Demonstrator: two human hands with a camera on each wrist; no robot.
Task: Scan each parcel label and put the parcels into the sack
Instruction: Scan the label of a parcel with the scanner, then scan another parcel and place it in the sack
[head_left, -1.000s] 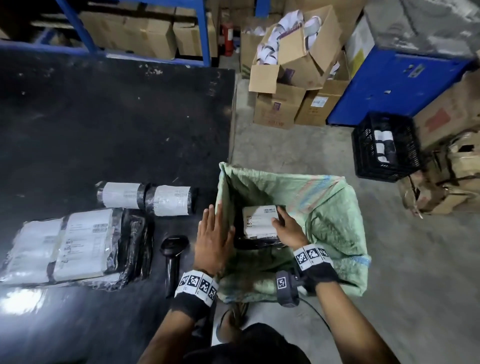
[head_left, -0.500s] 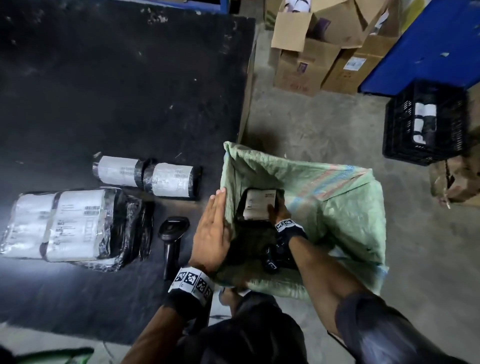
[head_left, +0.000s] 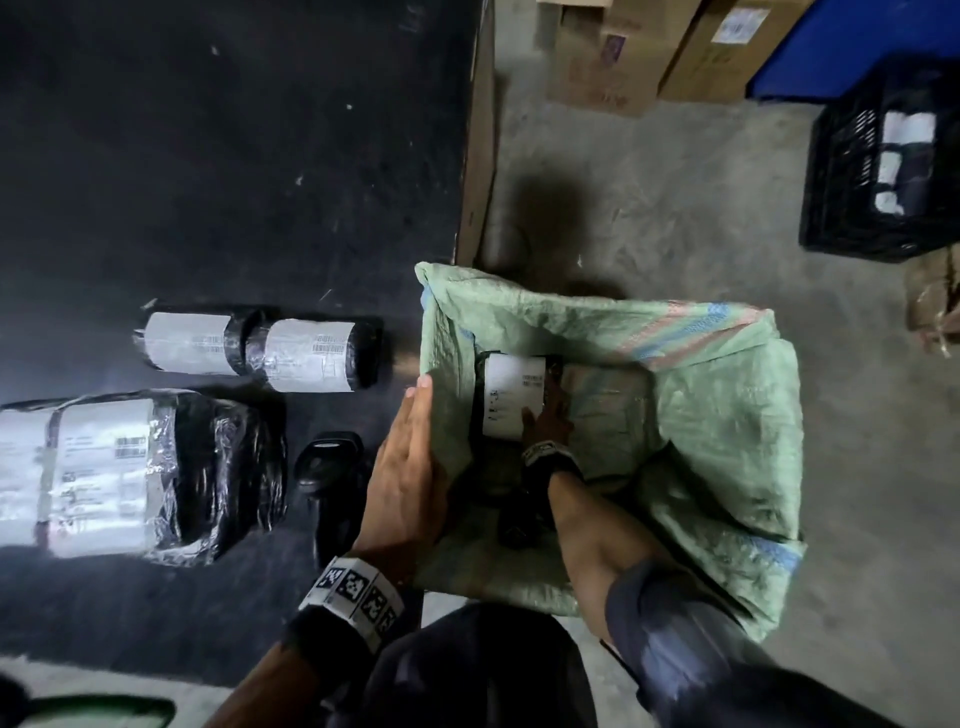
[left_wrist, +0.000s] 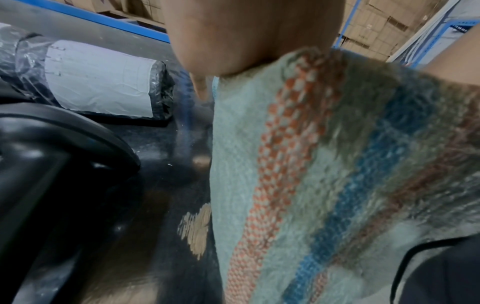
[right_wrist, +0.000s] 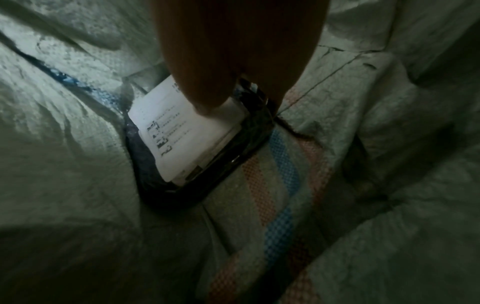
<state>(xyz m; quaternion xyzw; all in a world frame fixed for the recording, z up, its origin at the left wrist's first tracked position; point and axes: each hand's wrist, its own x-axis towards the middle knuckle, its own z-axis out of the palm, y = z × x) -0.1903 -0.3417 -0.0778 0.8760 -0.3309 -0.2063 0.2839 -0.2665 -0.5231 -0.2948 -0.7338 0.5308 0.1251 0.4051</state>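
- The right hand (head_left: 545, 415) is deep inside the sack (head_left: 727, 415), fingers curled around the black-wrapped parcel (right_wrist: 182, 144) and thumb pressing its white label.
- The left hand (head_left: 410, 467), fingers straight and pressed together, rests flat against the sack's near wall, bracing the mouth.
- Risk: if that palm slips, the limp wall could fold over the right wrist (woven fabric looks floppy).
- Left of the left hand lie the scanner (head_left: 332, 467) and more parcels (head_left: 249, 353) awaiting scanning; skipping one is possible.
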